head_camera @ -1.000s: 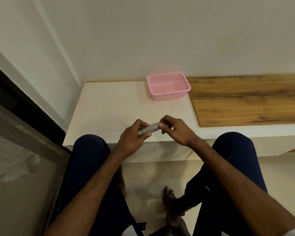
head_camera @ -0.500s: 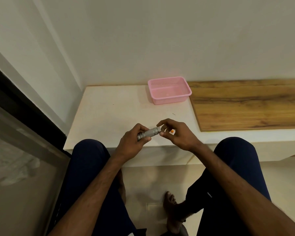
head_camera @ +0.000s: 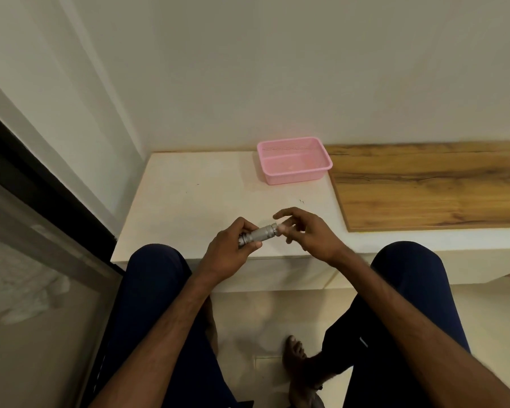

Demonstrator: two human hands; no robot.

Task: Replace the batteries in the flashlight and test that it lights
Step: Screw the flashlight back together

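— Grey metal, ribbed: the flashlight point(head_camera: 258, 234) is held level in the air just over the near edge of the white table point(head_camera: 206, 201), above the person's knees.

— Who has it?

— The left hand point(head_camera: 230, 251) is wrapped round one end of the barrel. The right hand point(head_camera: 306, 234) is at the other end, fingers loosely spread, fingertips point(head_camera: 283, 229) at the cap end. I cannot tell whether they pinch anything; something pale may sit there, but it is too small to name.

— So which step is this?

— My guess is work on the end cap: either unscrewing it to reach the batteries, or closing it up. No loose battery shows in view, so I can't say which.

— And the next move?

— A firm hold by the left hand while the right gets a fresh pinch on the cap and turns it, keeping it square to the thread.

— Anything else around?

— A pink basket point(head_camera: 293, 160) sits farther back on the table, well apart from the hands, beside a wooden board point(head_camera: 430, 187). Its contents are unclear.
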